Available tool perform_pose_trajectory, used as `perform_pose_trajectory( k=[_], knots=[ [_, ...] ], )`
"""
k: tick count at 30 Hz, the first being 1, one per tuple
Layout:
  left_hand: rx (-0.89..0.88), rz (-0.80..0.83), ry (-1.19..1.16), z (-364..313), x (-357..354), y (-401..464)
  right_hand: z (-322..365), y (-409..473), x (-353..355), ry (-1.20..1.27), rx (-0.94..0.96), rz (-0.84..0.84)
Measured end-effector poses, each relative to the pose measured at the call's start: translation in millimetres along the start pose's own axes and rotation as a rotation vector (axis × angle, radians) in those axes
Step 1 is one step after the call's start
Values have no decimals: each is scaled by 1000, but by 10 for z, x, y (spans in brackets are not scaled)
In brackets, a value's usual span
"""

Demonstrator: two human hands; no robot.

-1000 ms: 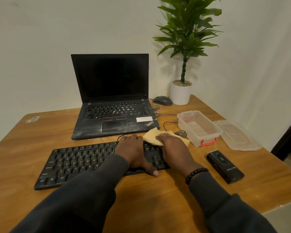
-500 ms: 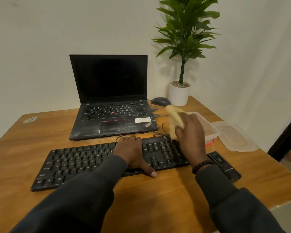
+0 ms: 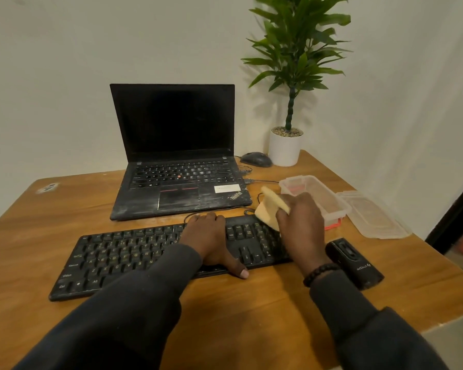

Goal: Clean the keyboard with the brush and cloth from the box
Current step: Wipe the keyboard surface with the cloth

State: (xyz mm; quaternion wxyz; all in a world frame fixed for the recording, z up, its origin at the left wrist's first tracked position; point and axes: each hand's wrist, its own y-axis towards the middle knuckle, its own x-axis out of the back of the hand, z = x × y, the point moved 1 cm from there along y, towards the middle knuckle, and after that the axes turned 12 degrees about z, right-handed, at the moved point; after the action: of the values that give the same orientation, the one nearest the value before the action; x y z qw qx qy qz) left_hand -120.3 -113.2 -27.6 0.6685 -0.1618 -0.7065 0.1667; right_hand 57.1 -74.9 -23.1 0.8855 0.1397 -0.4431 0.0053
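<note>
While the left hand (image 3: 211, 240) is lying flat on the keyboard (image 3: 134, 259), fingers together over the far edge and thumb stretched out past the near edge onto the counter (image 3: 251, 303), the right hand (image 3: 301, 224) is hovering over the keyboard's right end and gripping a yellow cloth (image 3: 271, 206) bunched between fingers and thumb. The cloth is standing up out of the fist, its long axis running from a lower fold near the keyboard's far right corner up to a tip pointing away from the person and slightly left, toward the laptop (image 3: 179, 161). Whether the lower fold is touching the keys cannot be told. The keyboard is lying with its long axis left to right across the counter, the left end angling a little nearer to the person, its cable trailing off behind toward the laptop. Just behind the right hand, the clear plastic box (image 3: 324, 194) is sitting open with an orange clip at its near end, and its lid (image 3: 372, 217) is lying flat beside it on the right. A black oblong case (image 3: 354, 263) is lying just right of the keyboard, touching the right wrist's beaded bracelet (image 3: 320, 272) in this view. A mouse (image 3: 255, 158) and a potted plant (image 3: 288, 145) are standing at the far corner.
</note>
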Motion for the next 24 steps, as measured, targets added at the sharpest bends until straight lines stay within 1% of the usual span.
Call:
perform_pose_trajectory(
  k=[2,3,4,5,6,7,8,10,11,12,13,14,16,17,18,19,20,21,22,23,24],
  knots=[
    [5,-2,8,-3,1,13,37,-209,-207,-213,114,143],
    [11,3,13,-5,1,17,48,-314,-274,-263,160,204],
    [13,6,16,-7,-1,23,48,-376,-304,-231,167,261],
    [11,4,18,-8,-1,28,60,-398,-280,-89,147,323],
    [6,-1,18,-7,-3,29,93,-404,-235,126,103,401],
    [1,-6,18,-3,-2,27,100,-386,-204,320,56,427],
    [-3,-10,13,1,-1,26,104,-338,-163,437,5,351],
    [-2,-9,3,5,1,22,59,-162,-39,490,-113,61],
    [-1,-6,3,10,2,16,61,-76,26,431,-139,-74],
    [0,-2,3,15,1,17,53,-5,64,303,-116,-168],
    [-1,-1,3,14,-1,16,54,41,72,129,-64,-198],
    [-2,-6,5,13,-1,16,63,70,34,-25,-12,-144],
    [-1,-13,12,10,-4,17,108,10,-141,-265,53,80],
    [2,-13,14,9,-5,18,107,-52,-252,-362,71,162],
    [3,-12,16,6,-7,20,125,-121,-318,-408,81,203],
    [5,-13,18,7,-8,21,144,-168,-340,-370,73,225],
    [5,-15,19,5,-8,22,148,-177,-342,-252,52,275],
    [3,-14,19,-1,-6,19,149,-169,-328,-63,42,352],
    [2,-13,18,-4,-2,16,163,-175,-293,179,5,437],
    [1,-13,18,-2,1,13,149,-161,-261,376,-45,444],
    [-1,-15,14,1,6,15,132,-113,-216,451,-96,357]
  ],
)
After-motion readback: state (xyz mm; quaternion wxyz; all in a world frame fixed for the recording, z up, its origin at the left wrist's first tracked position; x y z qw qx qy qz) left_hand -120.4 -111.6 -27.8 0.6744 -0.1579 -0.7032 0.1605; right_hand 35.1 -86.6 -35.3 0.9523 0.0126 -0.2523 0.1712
